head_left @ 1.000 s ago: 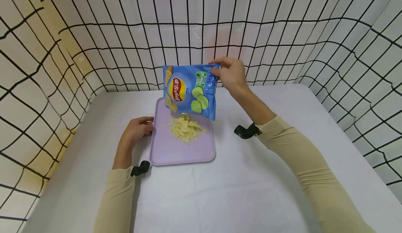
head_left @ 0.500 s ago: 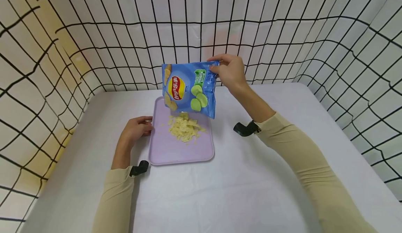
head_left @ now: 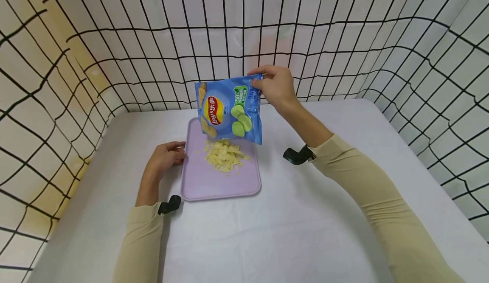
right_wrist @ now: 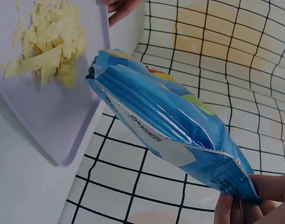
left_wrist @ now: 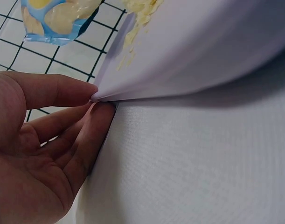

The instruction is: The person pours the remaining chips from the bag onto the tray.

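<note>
My right hand (head_left: 278, 87) pinches one corner of a blue Lay's chip bag (head_left: 225, 105) and holds it raised over the far part of a lilac tray (head_left: 221, 189). In the right wrist view, the bag's far end (right_wrist: 93, 70) looks torn open and points toward the tray. A heap of broken potato chips (head_left: 224, 156) lies on the tray below the bag. My left hand (head_left: 164, 159) is at the tray's left edge. In the left wrist view, thumb and fingers (left_wrist: 63, 91) pinch the tray's rim (left_wrist: 105, 95).
A black wire grid (head_left: 244, 41) stands behind the table and along both sides, with white sheeting behind it. White cloth covers the tabletop (head_left: 305, 223). A few chip crumbs (head_left: 237, 173) lie around the heap on the tray.
My right hand has moved slightly left, and the bag tilts a little more, its left end lower. The left hand, tray and chip heap look unchanged.
</note>
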A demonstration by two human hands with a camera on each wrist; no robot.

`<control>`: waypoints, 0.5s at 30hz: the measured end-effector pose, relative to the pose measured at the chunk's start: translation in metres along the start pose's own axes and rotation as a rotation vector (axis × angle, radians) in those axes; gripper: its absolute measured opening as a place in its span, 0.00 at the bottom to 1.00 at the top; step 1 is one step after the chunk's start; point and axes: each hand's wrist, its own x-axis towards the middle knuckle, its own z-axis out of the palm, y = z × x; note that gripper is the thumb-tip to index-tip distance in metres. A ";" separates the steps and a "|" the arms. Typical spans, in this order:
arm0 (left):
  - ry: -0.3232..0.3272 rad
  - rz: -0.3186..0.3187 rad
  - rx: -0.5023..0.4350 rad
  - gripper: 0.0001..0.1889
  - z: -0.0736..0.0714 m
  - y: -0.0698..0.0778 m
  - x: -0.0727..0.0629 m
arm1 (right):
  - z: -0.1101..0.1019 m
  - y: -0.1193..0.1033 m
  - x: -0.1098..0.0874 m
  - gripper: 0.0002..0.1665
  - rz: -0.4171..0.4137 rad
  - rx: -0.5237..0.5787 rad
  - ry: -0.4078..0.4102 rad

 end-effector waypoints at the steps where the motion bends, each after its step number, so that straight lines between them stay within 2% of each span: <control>1: 0.001 -0.001 0.001 0.28 0.000 0.000 0.000 | 0.000 0.000 0.000 0.13 0.001 0.000 -0.002; 8: -0.011 0.032 -0.008 0.28 0.000 0.000 -0.002 | -0.002 0.000 0.000 0.14 0.028 0.014 -0.016; 15: -0.017 0.043 -0.021 0.28 -0.002 -0.001 -0.001 | -0.013 0.003 0.004 0.18 0.150 0.089 -0.053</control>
